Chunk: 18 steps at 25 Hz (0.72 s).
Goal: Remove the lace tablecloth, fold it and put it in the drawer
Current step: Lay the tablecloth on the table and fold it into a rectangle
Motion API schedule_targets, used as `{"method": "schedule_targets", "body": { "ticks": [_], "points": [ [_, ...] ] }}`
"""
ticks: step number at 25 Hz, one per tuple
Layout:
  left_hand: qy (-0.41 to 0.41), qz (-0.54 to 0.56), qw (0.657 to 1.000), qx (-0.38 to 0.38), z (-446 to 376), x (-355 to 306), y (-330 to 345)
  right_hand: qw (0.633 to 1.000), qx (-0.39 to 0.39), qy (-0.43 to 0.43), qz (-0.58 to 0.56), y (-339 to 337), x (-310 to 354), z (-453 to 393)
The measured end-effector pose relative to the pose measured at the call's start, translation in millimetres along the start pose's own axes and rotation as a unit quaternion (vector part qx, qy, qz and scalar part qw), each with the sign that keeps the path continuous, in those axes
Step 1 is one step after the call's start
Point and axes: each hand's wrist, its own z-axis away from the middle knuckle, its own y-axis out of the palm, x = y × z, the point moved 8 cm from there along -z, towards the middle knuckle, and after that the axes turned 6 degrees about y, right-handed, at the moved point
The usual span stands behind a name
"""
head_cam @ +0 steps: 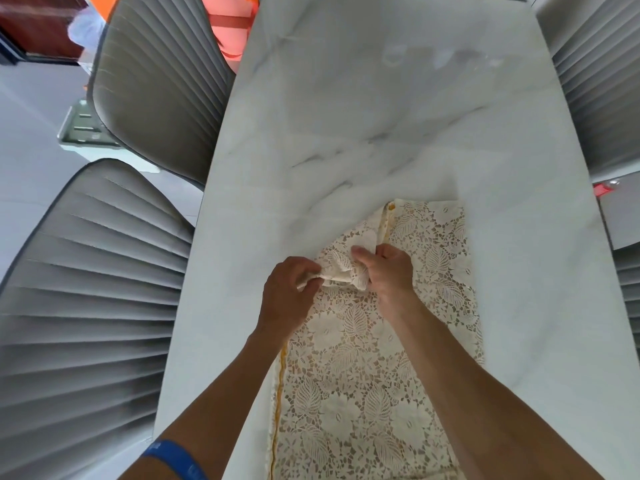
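Note:
A cream lace tablecloth (374, 386) with a leaf pattern and a yellow edge lies folded into a long strip on the near half of the white marble table (381, 116). Its far left corner is turned over and bunched up. My left hand (289, 296) pinches that bunched corner from the left. My right hand (388, 271) grips the same bunch from the right, thumb on top of the lace. Both hands are above the strip's far part. No drawer is in view.
Two grey ribbed chairs (149, 91) (79, 306) stand along the table's left side, and more grey chairs (606, 81) on the right. A red scrap (604, 188) lies at the right edge. Orange fabric (228, 22) shows beyond the far left chair.

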Motion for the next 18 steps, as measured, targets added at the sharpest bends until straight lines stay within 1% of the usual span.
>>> {"method": "schedule_targets", "body": {
  "ticks": [2, 3, 5, 7, 8, 9, 11, 13, 16, 18],
  "points": [
    [0.034, -0.024, 0.999, -0.029, 3.8, -4.4, -3.9, 0.998, -0.045, -0.051, 0.014, -8.0, 12.0, 1.7],
    [0.044, -0.033, 0.998, -0.041, 5.4, -4.9, -4.7, 0.996, -0.059, -0.064, 0.012, -11.0, 16.6, 2.1],
    [0.059, -0.037, 0.996, -0.054, 7.4, -6.4, -4.5, 0.997, -0.051, -0.058, -0.025, -12.0, 22.5, 1.0],
    [0.076, -0.035, 0.994, -0.064, 8.5, -11.0, -4.3, 0.997, -0.023, -0.043, -0.058, -9.1, 28.4, -0.5],
    [0.083, -0.037, 0.994, -0.068, 8.6, -12.9, -4.7, 0.998, 0.003, -0.039, -0.055, -5.4, 31.8, -1.0],
    [0.089, -0.045, 0.993, -0.071, 8.3, -14.1, -5.3, 0.998, 0.037, -0.033, -0.036, -0.9, 34.2, -1.4],
    [0.098, -0.067, 0.990, -0.073, 7.8, -13.8, -7.6, 0.994, 0.099, -0.024, 0.040, 8.4, 36.1, -1.4],
    [0.088, -0.061, 0.992, -0.074, 7.0, -8.3, -10.9, 0.987, 0.119, -0.036, 0.101, 10.2, 40.4, -0.3],
    [0.054, -0.017, 0.996, -0.076, 7.0, -2.1, -13.0, 0.986, 0.126, -0.074, 0.083, 6.2, 50.7, -0.7],
    [0.043, -0.001, 0.996, -0.083, 5.2, -1.2, -14.6, 0.976, 0.178, -0.083, 0.099, 13.4, 50.5, 4.3]
  ]
}}
